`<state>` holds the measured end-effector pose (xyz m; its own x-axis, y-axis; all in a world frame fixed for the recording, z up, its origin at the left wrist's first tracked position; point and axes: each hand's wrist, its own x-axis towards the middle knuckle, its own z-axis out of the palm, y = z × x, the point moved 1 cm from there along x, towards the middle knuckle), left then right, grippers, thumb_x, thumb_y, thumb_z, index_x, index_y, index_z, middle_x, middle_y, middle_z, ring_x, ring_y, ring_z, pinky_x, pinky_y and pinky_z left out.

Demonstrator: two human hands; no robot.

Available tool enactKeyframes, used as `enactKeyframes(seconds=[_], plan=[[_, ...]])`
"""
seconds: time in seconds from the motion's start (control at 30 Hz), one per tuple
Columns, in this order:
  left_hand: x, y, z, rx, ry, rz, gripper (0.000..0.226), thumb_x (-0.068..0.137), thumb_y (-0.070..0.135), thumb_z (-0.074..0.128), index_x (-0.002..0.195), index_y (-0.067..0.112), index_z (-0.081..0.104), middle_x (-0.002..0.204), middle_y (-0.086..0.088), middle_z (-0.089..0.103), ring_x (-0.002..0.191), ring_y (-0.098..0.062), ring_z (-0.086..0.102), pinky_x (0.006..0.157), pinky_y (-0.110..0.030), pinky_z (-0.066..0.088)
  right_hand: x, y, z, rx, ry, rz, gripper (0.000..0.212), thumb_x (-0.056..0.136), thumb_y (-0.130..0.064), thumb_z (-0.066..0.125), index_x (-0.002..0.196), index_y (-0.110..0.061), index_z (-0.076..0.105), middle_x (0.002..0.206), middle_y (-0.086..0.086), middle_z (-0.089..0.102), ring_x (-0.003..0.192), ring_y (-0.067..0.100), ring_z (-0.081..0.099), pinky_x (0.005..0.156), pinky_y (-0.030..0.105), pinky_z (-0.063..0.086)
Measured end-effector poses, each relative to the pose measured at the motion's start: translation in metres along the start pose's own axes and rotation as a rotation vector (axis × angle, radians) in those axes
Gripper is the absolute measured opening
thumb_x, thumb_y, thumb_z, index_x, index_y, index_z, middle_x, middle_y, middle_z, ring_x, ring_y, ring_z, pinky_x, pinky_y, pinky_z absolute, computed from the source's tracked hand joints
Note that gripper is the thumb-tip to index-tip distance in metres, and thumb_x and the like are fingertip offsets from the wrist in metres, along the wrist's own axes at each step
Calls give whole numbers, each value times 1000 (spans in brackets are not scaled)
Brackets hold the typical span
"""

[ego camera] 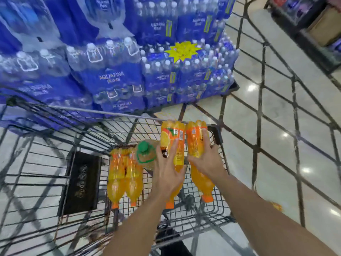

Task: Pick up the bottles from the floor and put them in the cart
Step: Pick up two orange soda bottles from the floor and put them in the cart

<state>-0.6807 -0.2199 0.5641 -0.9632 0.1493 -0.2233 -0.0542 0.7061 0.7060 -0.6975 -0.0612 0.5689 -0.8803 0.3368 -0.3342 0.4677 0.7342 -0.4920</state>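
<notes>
Over the wire cart (55,182) I hold two orange soda bottles, caps toward me. My left hand (167,169) grips one bottle (174,137) around its labelled middle. My right hand (208,159) grips the other bottle (196,143) beside it, at the cart's right end. Two more orange bottles (124,174) lie side by side on the cart's floor to the left. A jug with a green cap (144,147) lies between them and my left hand.
A dark flat box (81,182) lies in the cart's middle. Stacked blue packs of water bottles (114,78) rise just beyond the cart. Tiled shop floor (276,117) with dark lines spreads to the right. Shelving (313,24) stands at the top right.
</notes>
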Motion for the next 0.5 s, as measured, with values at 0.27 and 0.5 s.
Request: enactKeyframes(seconds=[0.27,0.5], plan=[[13,-20,86,40,-43,-118,97,93,39,67,155,55,-6,166,-8,-16,150,-44,18,95,-53,55,13,72,29,17,-22,52,117,78,-48,74,148,-54,-18,136,31,41,117,48,53,93,48,47],[35,-64,134,64,-13,-166,101,93,40,67,148,65,-13,164,-2,-13,136,-46,41,86,-57,57,30,106,79,46,-65,12,116,81,-46,74,147,-55,-21,148,29,33,124,47,50,98,50,47]])
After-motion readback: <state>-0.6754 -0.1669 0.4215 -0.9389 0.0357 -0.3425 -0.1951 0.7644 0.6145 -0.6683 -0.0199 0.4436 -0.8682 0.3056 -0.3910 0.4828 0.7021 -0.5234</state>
